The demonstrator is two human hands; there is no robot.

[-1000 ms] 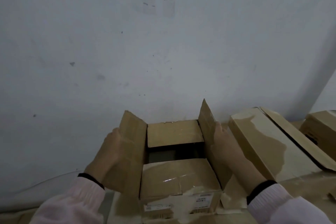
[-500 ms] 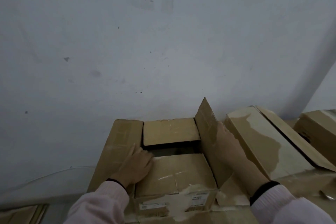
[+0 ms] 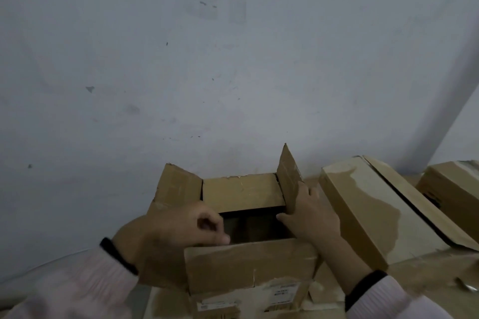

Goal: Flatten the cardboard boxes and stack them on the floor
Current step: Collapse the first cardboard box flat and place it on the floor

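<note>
A brown cardboard box (image 3: pixel 243 194) stands open in front of me against the wall, its dark inside showing. My left hand (image 3: pixel 181 228) curls its fingers over the top edge of the near flap (image 3: pixel 248 264), which is lifted toward me. My right hand (image 3: pixel 308 212) grips the right flap (image 3: pixel 289 176), thumb inside and fingers outside, and that flap stands upright. The left flap (image 3: pixel 178 186) leans outward and the far flap lies nearly flat over the opening.
A second brown box (image 3: pixel 375 204) with a pale stain lies just right of my right hand. Another box (image 3: pixel 453 184) sits at the far right edge. More cardboard lies under the boxes. A grey-white wall (image 3: pixel 233 59) rises directly behind.
My left hand left the left flap, pressed on the near flap, then hooked its edge and lifted it toward me. My right hand slid lower along the upright right flap.
</note>
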